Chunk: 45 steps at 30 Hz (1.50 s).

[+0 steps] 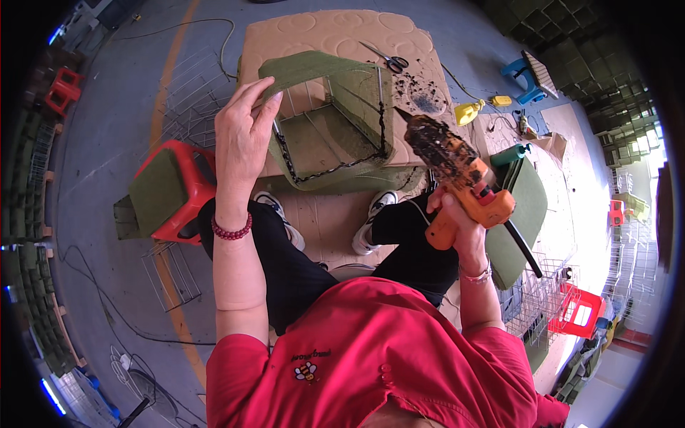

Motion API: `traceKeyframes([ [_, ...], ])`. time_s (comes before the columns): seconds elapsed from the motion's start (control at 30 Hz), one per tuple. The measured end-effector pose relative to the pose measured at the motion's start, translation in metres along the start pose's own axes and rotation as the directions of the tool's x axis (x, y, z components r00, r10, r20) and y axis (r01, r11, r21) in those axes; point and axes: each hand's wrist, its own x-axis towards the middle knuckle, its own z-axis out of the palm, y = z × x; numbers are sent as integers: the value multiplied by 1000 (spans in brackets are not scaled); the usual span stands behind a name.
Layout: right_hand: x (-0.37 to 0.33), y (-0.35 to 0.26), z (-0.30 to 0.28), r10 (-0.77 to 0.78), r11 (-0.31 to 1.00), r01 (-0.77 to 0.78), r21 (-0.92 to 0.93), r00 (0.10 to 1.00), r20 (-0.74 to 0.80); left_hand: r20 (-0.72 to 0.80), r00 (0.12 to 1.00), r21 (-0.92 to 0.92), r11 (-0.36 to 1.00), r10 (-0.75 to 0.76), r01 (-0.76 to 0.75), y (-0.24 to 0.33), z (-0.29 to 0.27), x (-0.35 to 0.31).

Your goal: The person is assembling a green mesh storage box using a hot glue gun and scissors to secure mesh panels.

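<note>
In front of me a box-shaped wire frame covered in green mesh fabric (307, 65) stands on the cardboard-topped work surface. Beads of black glue run along its near and right edges. My left hand (244, 132) is at its upper left corner, thumb and fingers closed on the fabric's edge. My right hand (460, 221) grips an orange hot glue gun (474, 189), its barrel crusted with black glue. A black glue stick (524, 250) sticks out of its back end. The gun's nozzle points at the frame's right edge, apart from it.
Black-handled scissors (394, 63) lie on the cardboard (342, 28) beside black glue crumbs. A red stool (187, 189) with green fabric stands at left. To the right are a yellow bottle (467, 113), a green bottle (509, 154), a green panel (524, 221) and wire frames (535, 299). Cables cross the floor.
</note>
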Motion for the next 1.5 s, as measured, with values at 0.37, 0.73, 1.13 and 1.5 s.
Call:
traceKeyframes([
  [0.37, 37, -4, -40, -17, 933, -44, -357, 986, -165, 58, 991, 158, 981, -122, 111, 1, -8, 39],
  [0.73, 166, 72, -101, -368, 0, 218, -976, 907, 203, 156, 962, 113, 971, -226, 210, -51, -24, 104],
  [1.13, 161, 141, -130, -83, 88, 244, -966, 968, 237, 146, 955, -231, 929, -259, 288, -55, -7, 92],
  [1.5, 178, 93, -228, -162, 416, -169, -894, 953, -256, 116, 914, -472, 787, -390, 396, -99, -33, 77],
])
